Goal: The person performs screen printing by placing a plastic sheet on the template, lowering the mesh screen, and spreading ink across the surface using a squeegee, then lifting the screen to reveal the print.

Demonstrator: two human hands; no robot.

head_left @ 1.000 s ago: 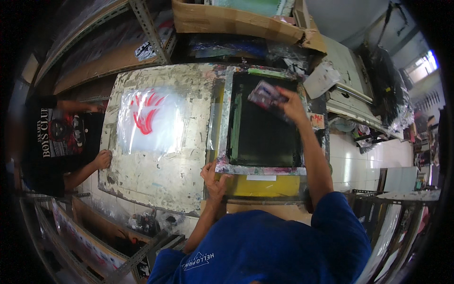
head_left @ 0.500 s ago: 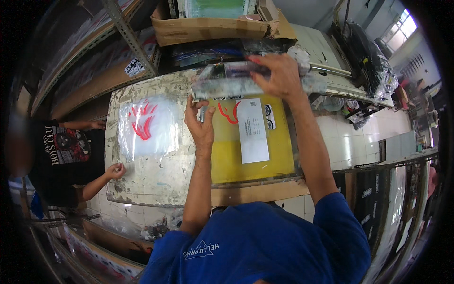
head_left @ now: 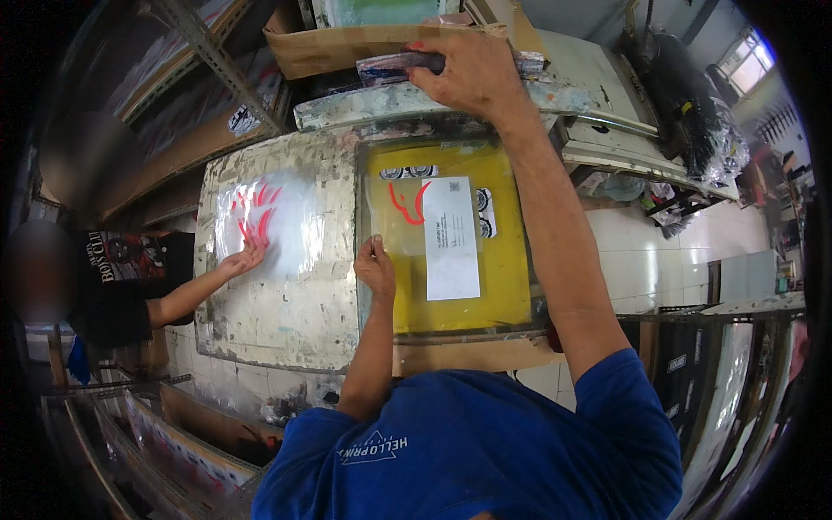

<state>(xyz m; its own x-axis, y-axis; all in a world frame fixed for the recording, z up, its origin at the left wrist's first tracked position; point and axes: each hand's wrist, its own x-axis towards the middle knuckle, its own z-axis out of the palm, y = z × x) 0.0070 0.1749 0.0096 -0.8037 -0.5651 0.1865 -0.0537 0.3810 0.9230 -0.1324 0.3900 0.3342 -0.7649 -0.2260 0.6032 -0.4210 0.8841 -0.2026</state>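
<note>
At the far side of the table my right hand (head_left: pixel 472 76) is closed around a paint-stained squeegee (head_left: pixel 381 69), with red smears on the fingertips. Just below it lies a long, pale, stained frame bar (head_left: pixel 329 111). My left hand (head_left: pixel 375 263) pinches the left edge of a clear plastic sheet (head_left: pixel 394 238). A curved red print (head_left: pixel 406 204) shows on that sheet, over a yellow board (head_left: pixel 416 303). A white printed paper (head_left: pixel 452 273) lies on the board, along with black-and-white stickers (head_left: pixel 487 214), seemingly under the sheet.
At left a co-worker's hand (head_left: pixel 243 258) reaches over another clear sheet (head_left: pixel 295 217) with red prints on the stained table (head_left: pixel 251 321). Behind stands a cardboard box (head_left: pixel 303 50). Metal shelving (head_left: pixel 208 61) rises far left; a pale bench (head_left: pixel 598 95) stands at far right.
My right hand has moved away and left with the squeegee, and the pale bar has shifted back. My left hand has come down from the bar onto the sheet's edge. The co-worker's hand has reached further right.
</note>
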